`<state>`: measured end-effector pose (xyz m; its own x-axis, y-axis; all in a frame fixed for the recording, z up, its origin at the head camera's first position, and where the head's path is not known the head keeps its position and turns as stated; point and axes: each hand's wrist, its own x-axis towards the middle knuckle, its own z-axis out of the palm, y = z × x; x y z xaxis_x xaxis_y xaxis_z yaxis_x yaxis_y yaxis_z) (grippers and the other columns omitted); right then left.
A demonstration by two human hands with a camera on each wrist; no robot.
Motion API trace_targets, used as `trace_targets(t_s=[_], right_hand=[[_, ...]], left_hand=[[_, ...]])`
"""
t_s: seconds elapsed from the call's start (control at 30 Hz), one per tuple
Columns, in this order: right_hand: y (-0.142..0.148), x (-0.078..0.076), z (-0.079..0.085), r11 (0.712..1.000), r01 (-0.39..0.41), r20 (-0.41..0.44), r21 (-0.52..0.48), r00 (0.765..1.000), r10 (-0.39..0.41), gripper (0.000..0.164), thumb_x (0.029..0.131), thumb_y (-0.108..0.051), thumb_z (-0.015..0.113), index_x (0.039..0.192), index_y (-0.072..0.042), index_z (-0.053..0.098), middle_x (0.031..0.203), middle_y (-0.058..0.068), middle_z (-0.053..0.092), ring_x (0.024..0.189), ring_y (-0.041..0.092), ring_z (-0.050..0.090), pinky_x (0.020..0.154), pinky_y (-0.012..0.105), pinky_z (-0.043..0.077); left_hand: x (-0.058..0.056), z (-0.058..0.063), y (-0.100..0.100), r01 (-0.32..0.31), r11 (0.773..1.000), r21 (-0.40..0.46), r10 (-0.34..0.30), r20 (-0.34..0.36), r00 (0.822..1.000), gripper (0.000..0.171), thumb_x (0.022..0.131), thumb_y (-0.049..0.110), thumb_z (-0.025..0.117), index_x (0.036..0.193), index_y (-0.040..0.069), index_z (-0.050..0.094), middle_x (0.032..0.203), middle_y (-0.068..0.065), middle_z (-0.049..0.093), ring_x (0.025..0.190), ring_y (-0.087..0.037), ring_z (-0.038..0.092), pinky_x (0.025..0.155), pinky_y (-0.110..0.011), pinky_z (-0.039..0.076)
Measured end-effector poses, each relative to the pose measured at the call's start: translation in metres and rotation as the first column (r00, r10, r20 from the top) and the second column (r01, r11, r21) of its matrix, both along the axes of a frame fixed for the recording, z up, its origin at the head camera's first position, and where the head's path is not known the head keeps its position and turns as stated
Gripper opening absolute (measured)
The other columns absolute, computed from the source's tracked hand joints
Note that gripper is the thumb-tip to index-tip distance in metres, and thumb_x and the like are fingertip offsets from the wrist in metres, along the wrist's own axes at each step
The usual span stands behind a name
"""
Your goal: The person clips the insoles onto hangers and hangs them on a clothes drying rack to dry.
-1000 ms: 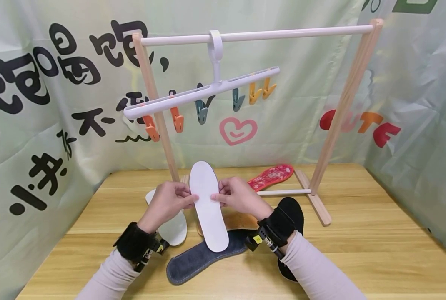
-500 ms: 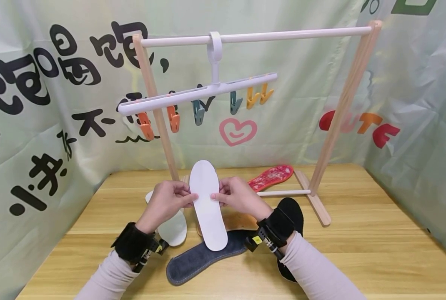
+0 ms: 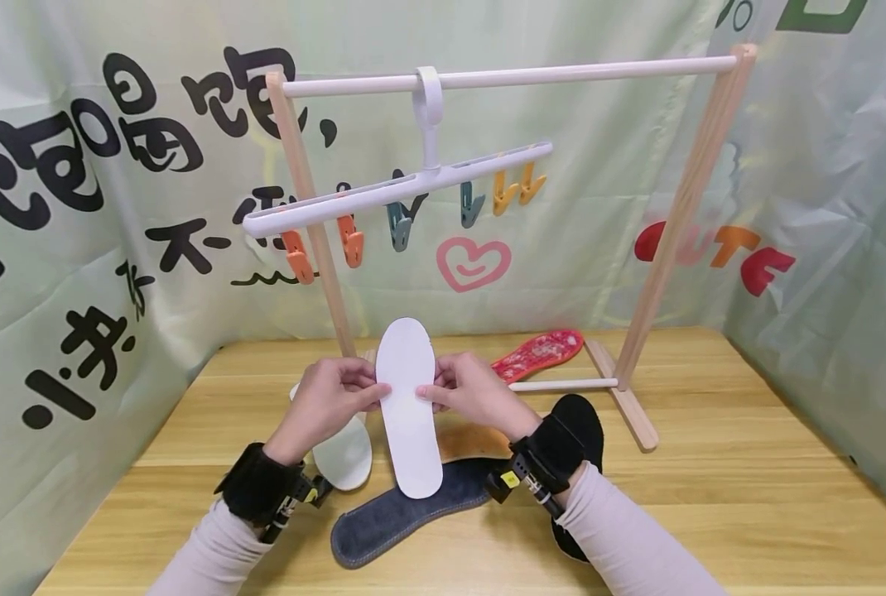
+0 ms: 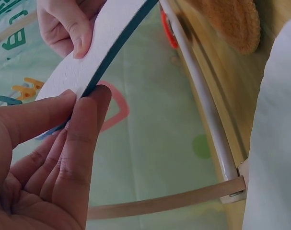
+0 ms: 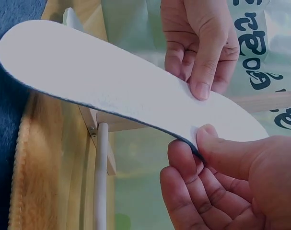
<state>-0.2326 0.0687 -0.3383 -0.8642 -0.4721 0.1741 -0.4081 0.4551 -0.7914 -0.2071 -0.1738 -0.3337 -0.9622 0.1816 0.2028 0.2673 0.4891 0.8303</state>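
Observation:
A white insole (image 3: 410, 422) with a dark blue underside edge is held up in front of the rack, toe and heel running roughly top to bottom. My left hand (image 3: 331, 396) pinches its left edge between thumb and fingers. On the opposite edge my right hand (image 3: 473, 391) pinches it the same way, thumb on the white face. The right wrist view shows the insole (image 5: 102, 76) slightly bent, with both thumbs on top. Beneath it on the table lie a dark blue insole (image 3: 383, 521) and a tan one (image 3: 476, 441), partly covered.
A white hanger (image 3: 324, 211) with orange, teal and yellow clips hangs from the rack's bar (image 3: 562, 74). Another white insole (image 3: 346, 455) lies left, a red one (image 3: 540, 353) behind, and a black one (image 3: 580, 422) under the right wrist. The rack's wooden foot (image 3: 622, 397) stands at right.
The insole's lower end has swung slightly left, so it stands a little more upright. Both hands keep their pinch. The hanger sways slightly.

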Motion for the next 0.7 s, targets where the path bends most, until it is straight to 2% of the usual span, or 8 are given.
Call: trace_targets(t_s=[0.13, 0.2, 0.27, 0.37, 0.5, 0.7], right_hand=[[-0.004, 0.002, 0.002, 0.998, -0.010, 0.041, -0.054, 0.999, 0.013, 0.016, 0.098, -0.012, 0.080, 0.099, 0.002, 0.074, 0.082, 0.010, 0.077, 0.080, 0.037, 0.079, 0.075, 0.040, 0.068], [-0.005, 0.003, 0.003, 0.997, -0.015, 0.058, -0.074, 0.998, 0.019, 0.016, 0.097, -0.013, 0.080, 0.100, 0.002, 0.075, 0.082, 0.010, 0.077, 0.079, 0.034, 0.079, 0.079, 0.047, 0.068], [-0.006, 0.004, 0.004, 0.996, -0.018, 0.066, -0.085, 0.998, 0.023, 0.016, 0.097, -0.014, 0.081, 0.099, 0.000, 0.075, 0.082, 0.008, 0.076, 0.075, 0.026, 0.077, 0.081, 0.050, 0.067], [-0.007, 0.004, 0.007, 0.997, -0.020, 0.046, -0.069, 0.999, 0.023, 0.016, 0.097, -0.018, 0.082, 0.096, -0.003, 0.076, 0.082, 0.007, 0.075, 0.072, 0.012, 0.073, 0.080, 0.047, 0.068], [-0.008, 0.005, 0.016, 0.997, -0.033, 0.033, -0.072, 0.999, 0.035, 0.015, 0.098, -0.018, 0.080, 0.095, -0.004, 0.076, 0.085, 0.010, 0.077, 0.075, 0.010, 0.074, 0.080, 0.041, 0.068], [-0.010, 0.006, 0.037, 0.998, 0.011, -0.043, -0.063, 0.999, -0.014, 0.019, 0.099, -0.023, 0.080, 0.107, -0.006, 0.078, 0.091, 0.007, 0.078, 0.077, 0.011, 0.072, 0.072, 0.029, 0.061]], left_hand=[[0.002, 0.002, -0.006, 0.018, 1.000, 0.005, -0.018, -0.018, 1.000, 0.022, 0.094, 0.010, 0.083, 0.106, -0.006, 0.075, 0.092, -0.016, 0.079, 0.081, -0.023, 0.081, 0.073, -0.035, 0.068], [0.004, 0.005, -0.009, 0.032, 0.999, 0.003, -0.032, -0.030, 0.999, 0.021, 0.095, 0.010, 0.083, 0.106, -0.006, 0.075, 0.092, -0.016, 0.079, 0.080, -0.022, 0.081, 0.072, -0.031, 0.067], [0.006, 0.008, -0.011, 0.038, 0.999, -0.010, -0.039, -0.048, 0.998, 0.020, 0.095, 0.011, 0.083, 0.105, -0.005, 0.076, 0.092, -0.015, 0.080, 0.079, -0.020, 0.080, 0.071, -0.030, 0.067], [0.009, 0.012, -0.015, 0.034, 0.999, -0.027, -0.036, -0.078, 0.996, 0.018, 0.095, 0.011, 0.083, 0.103, -0.003, 0.077, 0.090, -0.014, 0.080, 0.077, -0.019, 0.080, 0.070, -0.030, 0.066], [0.010, 0.016, -0.020, 0.008, 0.999, -0.031, -0.012, -0.103, 0.995, 0.017, 0.094, 0.010, 0.084, 0.102, -0.003, 0.077, 0.088, -0.014, 0.080, 0.076, -0.022, 0.080, 0.068, -0.026, 0.065], [0.011, 0.020, -0.029, 0.010, 0.999, -0.038, -0.014, -0.106, 0.994, 0.014, 0.094, 0.007, 0.083, 0.102, -0.003, 0.077, 0.088, -0.014, 0.080, 0.077, -0.030, 0.081, 0.068, -0.025, 0.065]])
